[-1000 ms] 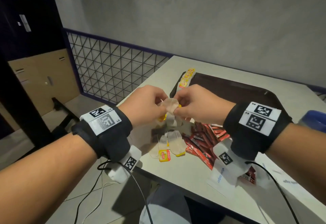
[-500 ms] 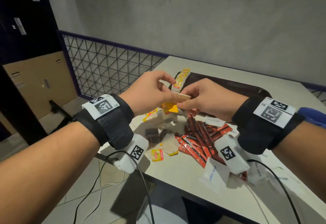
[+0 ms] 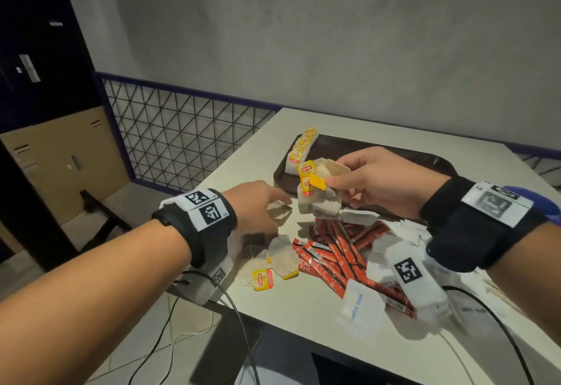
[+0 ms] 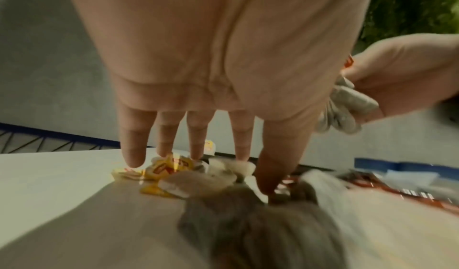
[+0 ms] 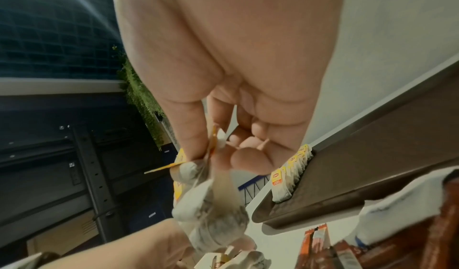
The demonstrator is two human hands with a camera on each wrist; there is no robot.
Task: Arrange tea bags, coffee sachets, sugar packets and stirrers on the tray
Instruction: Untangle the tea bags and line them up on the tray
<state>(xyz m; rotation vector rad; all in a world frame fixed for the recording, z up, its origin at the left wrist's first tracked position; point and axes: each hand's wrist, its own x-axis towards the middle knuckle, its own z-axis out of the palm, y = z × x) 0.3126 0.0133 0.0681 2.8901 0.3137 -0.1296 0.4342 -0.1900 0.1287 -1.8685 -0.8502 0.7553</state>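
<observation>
My right hand pinches a bunch of tea bags with yellow tags, held just above the near left corner of the dark brown tray. In the right wrist view the bunch hangs from thumb and forefinger. A neat row of tea bags stands along the tray's left edge. My left hand is low over the table, fingers straight and spread, touching loose tea bags. More loose tea bags lie closer to me.
Red coffee sachets lie in a heap at the table's middle front, with white sugar packets around them. A blue object sits at the far right. A metal grid railing borders the table's left side.
Both hands were together on one tea bag. The left hand has let go and dropped left toward the loose tea bags; the right hand keeps the bunch.
</observation>
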